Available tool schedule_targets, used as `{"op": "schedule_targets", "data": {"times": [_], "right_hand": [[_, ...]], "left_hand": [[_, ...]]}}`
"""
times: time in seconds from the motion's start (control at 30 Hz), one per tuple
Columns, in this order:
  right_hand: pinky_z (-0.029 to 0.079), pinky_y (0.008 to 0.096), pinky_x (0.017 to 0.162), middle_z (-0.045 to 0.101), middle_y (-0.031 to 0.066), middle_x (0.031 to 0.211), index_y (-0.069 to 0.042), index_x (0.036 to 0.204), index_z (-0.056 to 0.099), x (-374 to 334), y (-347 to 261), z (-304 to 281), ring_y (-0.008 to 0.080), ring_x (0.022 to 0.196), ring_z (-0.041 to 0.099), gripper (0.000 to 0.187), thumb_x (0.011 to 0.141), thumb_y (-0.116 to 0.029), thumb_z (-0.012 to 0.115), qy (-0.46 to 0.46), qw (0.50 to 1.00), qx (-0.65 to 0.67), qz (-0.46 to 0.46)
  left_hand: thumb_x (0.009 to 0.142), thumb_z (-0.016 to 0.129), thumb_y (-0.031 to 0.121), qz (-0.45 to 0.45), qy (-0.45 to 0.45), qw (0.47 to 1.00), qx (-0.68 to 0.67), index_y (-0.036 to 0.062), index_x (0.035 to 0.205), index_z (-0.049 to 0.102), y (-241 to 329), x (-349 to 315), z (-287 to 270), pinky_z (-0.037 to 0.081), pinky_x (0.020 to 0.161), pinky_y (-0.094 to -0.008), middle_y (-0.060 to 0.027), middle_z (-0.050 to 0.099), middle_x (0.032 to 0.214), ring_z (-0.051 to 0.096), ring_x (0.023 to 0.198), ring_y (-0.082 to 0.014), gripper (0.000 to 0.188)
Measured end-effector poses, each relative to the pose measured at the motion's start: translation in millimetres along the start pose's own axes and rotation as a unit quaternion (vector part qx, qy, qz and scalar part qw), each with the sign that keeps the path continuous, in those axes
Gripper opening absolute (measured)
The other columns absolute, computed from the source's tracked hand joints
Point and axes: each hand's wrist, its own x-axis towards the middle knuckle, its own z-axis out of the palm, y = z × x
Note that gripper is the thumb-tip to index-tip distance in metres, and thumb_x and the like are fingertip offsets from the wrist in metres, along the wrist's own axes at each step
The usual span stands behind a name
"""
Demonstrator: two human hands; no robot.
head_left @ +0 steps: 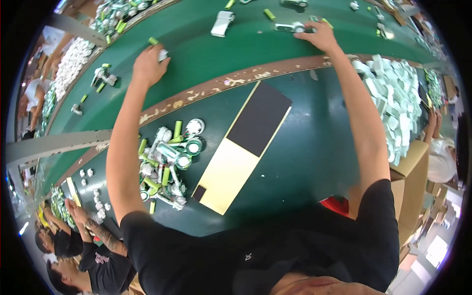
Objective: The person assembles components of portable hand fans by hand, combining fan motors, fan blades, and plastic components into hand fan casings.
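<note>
Over the green conveyor belt (196, 54), my left hand (148, 66) curls its fingers and thumb around a small white part (162, 54). A lime-green cylinder, like a battery cell (153, 41), lies just beyond its fingertips. Farther right, my right hand (322, 38) has thumb and fingers closed at the round end of a white and green device part (287, 27). Another lime-green cell (328, 23) shows beside those fingers. Between the hands, a white plastic housing (222, 23) lies on the belt.
A black and pale-yellow board (231, 172) lies on the green table, beside a pile of device parts and cells (169, 160). Pale housings (391, 101) are heaped at right, by a cardboard box (412, 172). A worn ledge (211, 88) borders the belt. Co-workers (101, 260) sit at left.
</note>
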Motion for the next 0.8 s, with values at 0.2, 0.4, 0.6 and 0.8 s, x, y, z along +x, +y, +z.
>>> {"op": "schedule_targets", "data": {"times": [0.2,0.4,0.6,0.8], "right_hand": [[0.04,0.0513,0.116,0.05,0.0242,0.149,-0.031,0.136,0.068,6.7,26.1,17.4,0.0427,0.141,0.045,0.075,0.074,-0.07,0.079,0.06,0.998,-0.033,-0.012],[0.047,0.0494,0.106,0.059,0.0207,0.138,-0.025,0.145,0.056,6.2,-4.1,5.6,0.0395,0.124,0.059,0.063,0.09,-0.051,0.074,0.04,0.991,-0.067,-0.11],[0.053,0.0353,0.079,0.065,0.0079,0.11,-0.009,0.129,0.058,-25.3,-68.5,-16.0,0.0202,0.094,0.065,0.039,0.095,-0.019,0.073,0.033,0.99,0.128,-0.05],[0.051,0.0255,0.061,0.062,-0.001,0.088,-0.009,0.118,0.057,-92.2,-141.3,-42.1,0.009,0.072,0.061,0.026,0.097,-0.011,0.072,-0.055,0.867,0.478,-0.131]], "left_hand": [[0.092,0.078,0.02,-0.065,0.041,0.97,-0.23,-0.0013,0.121,0.069,38.2,-79.7,-87.9,0.059,0.079,-0.0341,-0.0158,0.074,0.108,0.072,0.095,-0.0238,0.037],[0.086,0.08,0.007,-0.05,0.06,0.987,-0.142,-0.0013,0.123,0.067,87.1,-221.8,-152.7,0.058,0.082,-0.0372,-0.0186,0.072,0.109,0.072,0.097,-0.03,0.04],[0.081,0.08,0.004,-0.047,0.039,0.992,-0.113,-0.001,0.123,0.066,118.9,-316.9,-112.6,0.055,0.095,-0.0455,-0.0186,0.067,0.119,0.067,0.108,-0.0381,0.045],[0.081,0.079,0.004,-0.007,0.073,0.997,-0.026,0.0016,0.132,0.062,130.6,-336.9,-89.7,0.049,0.103,-0.0494,-0.0166,0.062,0.131,0.06,0.124,-0.0386,0.054]]}}
